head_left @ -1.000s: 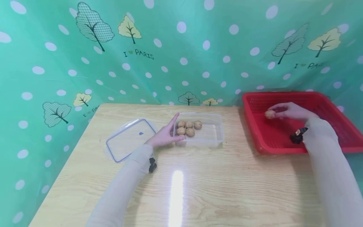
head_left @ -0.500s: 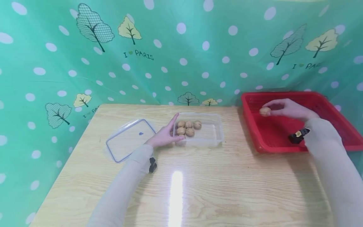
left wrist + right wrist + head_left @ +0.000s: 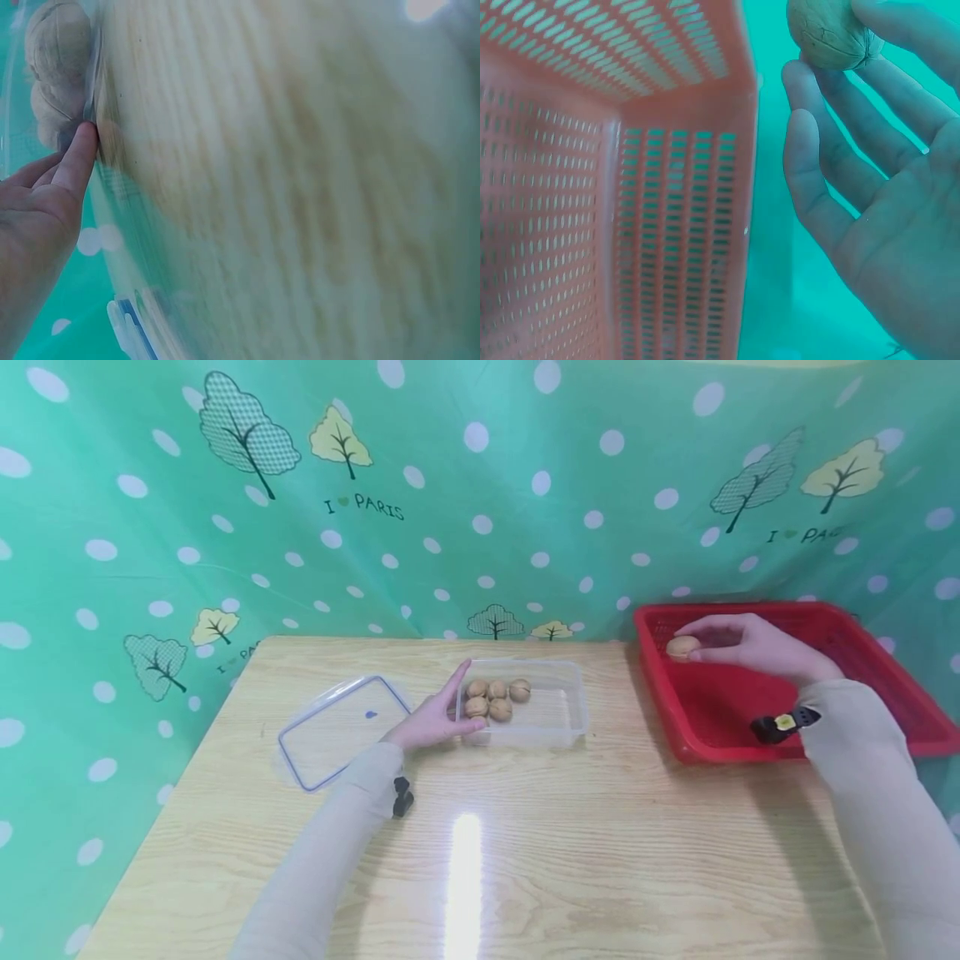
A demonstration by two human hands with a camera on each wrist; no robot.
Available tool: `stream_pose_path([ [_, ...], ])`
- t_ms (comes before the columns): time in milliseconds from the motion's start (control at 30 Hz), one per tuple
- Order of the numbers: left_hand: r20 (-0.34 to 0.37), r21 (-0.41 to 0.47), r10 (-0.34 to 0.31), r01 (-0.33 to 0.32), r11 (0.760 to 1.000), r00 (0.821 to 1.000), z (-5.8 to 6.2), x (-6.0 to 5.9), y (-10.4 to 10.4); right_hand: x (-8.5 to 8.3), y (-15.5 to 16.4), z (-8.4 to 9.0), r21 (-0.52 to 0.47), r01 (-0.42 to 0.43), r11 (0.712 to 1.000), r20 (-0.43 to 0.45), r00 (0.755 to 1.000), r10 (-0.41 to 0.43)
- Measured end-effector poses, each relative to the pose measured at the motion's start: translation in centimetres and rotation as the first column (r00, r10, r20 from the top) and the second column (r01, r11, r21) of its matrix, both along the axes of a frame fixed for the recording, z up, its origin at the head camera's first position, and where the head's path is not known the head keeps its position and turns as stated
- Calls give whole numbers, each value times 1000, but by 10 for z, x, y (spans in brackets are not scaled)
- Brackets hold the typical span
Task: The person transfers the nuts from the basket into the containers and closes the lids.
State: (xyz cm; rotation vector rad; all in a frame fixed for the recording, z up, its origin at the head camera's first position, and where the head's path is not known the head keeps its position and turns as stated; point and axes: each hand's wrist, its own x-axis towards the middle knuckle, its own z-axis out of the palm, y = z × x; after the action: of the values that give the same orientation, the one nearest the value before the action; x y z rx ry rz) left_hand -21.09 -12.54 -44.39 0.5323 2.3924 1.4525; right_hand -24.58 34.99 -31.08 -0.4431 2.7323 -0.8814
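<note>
One walnut (image 3: 682,647) pinched in right-hand fingers (image 3: 708,631); five walnuts (image 3: 495,699) in box (image 3: 573,714), left fingers (image 3: 455,683) straight

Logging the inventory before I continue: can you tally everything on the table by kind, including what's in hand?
Walnuts: 6, five in the clear container and one walnut pinched in the right hand
Clear container: 1, touched by the left hand
Lid: 1
Red basket: 1
Total: 9

Glossy wood-grain table (image 3: 600,860), clear smooth plastic box (image 3: 573,710), perforated red plastic basket (image 3: 892,652), rough-shelled walnut (image 3: 682,647).
</note>
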Motion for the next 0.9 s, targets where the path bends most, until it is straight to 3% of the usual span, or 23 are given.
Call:
stream_pose_path([
  [433, 9, -2, -3, 3, 1000, 1000, 0, -1, -1, 11, -40, 9, -36, 10, 999, -2, 1000, -10],
  [667, 3, 14, -9, 9, 1000, 1000, 0, -1, -1, 11, -71, 6, -99, -73, 992, 22, 997, 75],
  [733, 7, 19, -14, 14, 1000, 1000, 3, 0, 0, 11, -79, 6, -110, -101, 989, 23, 994, 104],
  [900, 25, 0, -23, 23, 1000, 999, 26, 11, 4, 11, -98, 5, -131, -163, 978, 8, 986, 166],
])
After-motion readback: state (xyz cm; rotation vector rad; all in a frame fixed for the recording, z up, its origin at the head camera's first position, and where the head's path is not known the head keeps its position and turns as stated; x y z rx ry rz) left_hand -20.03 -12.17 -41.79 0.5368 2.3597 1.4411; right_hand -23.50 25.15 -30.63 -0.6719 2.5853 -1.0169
